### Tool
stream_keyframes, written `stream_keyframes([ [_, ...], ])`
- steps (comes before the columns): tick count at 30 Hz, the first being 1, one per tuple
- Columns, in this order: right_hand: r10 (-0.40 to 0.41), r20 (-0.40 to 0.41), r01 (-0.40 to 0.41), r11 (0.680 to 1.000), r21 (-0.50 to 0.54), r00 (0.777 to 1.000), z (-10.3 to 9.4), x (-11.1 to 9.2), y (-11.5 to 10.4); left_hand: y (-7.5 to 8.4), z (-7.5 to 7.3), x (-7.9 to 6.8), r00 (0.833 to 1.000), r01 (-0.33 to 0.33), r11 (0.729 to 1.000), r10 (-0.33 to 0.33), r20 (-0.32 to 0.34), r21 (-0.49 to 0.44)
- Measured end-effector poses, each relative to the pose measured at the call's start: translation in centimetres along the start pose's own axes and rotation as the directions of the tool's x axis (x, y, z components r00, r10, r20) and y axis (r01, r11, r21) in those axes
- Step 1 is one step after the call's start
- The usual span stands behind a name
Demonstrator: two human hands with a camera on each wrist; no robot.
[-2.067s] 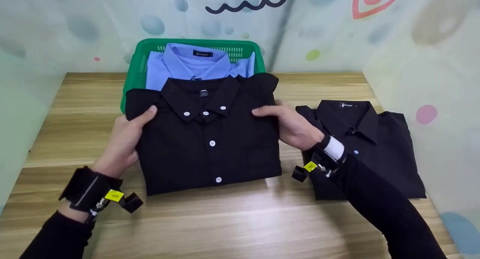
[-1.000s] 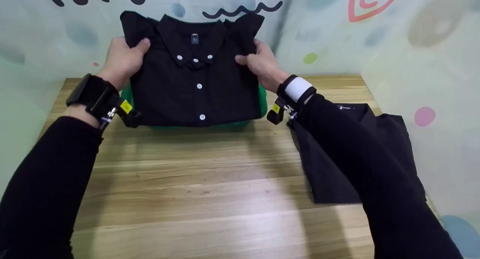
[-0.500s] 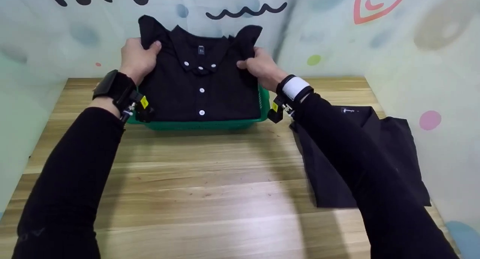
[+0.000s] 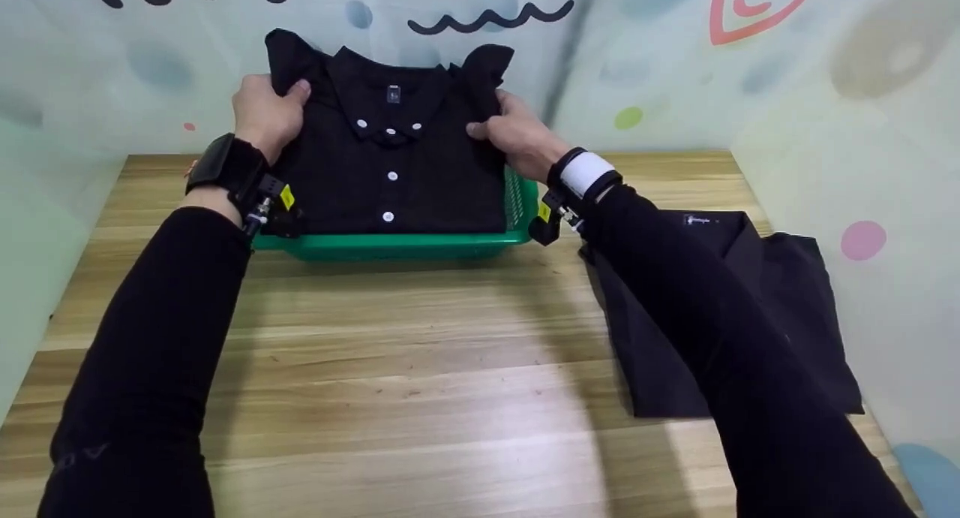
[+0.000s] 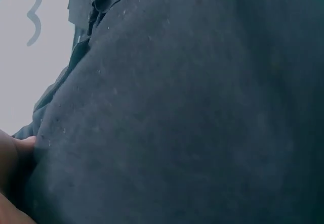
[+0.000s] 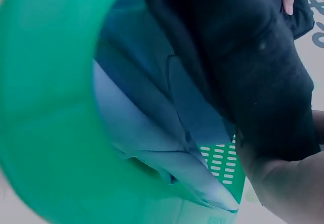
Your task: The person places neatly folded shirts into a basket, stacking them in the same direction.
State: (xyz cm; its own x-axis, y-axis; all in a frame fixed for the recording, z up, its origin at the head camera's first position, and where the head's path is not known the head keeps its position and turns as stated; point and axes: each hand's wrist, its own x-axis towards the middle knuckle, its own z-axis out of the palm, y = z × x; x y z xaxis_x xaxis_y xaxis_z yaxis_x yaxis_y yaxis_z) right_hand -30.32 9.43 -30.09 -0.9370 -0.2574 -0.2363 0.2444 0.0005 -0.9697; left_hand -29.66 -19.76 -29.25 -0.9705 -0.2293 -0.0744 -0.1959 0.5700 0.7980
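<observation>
A folded black shirt with white buttons is held by both hands over the green basket, its lower edge just inside the near rim. My left hand grips its left shoulder side, thumb on the front and fingers hidden behind. My right hand pinches the opposite side the same way. Black cloth fills most of the left wrist view. Beneath the shirt, a blue shirt lies in the basket in the right wrist view; the head view hides it.
A second folded black shirt lies on the wooden table at the right, partly covered by my right forearm. A patterned backdrop stands behind the basket and along both sides.
Both hands have carried the black shirt up and away from me, over the basket, covering the blue shirt. Over the last half second it has shifted slightly left, its lower edge drawing behind the near rim.
</observation>
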Motion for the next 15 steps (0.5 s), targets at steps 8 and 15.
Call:
stream_keyframes([
  [8, 0.173, 0.028, -0.168, 0.977, -0.134, 0.984, -0.43, -0.03, 0.03, -0.09, 0.09, -0.26, 0.993, 0.082, 0.992, -0.09, 0.08, 0.098],
  [15, 0.309, -0.008, -0.301, 0.92, -0.249, 0.951, -0.93, -0.25, -0.11, -0.28, -0.5, -0.6, 0.961, 0.072, 0.973, -0.127, 0.246, 0.218],
])
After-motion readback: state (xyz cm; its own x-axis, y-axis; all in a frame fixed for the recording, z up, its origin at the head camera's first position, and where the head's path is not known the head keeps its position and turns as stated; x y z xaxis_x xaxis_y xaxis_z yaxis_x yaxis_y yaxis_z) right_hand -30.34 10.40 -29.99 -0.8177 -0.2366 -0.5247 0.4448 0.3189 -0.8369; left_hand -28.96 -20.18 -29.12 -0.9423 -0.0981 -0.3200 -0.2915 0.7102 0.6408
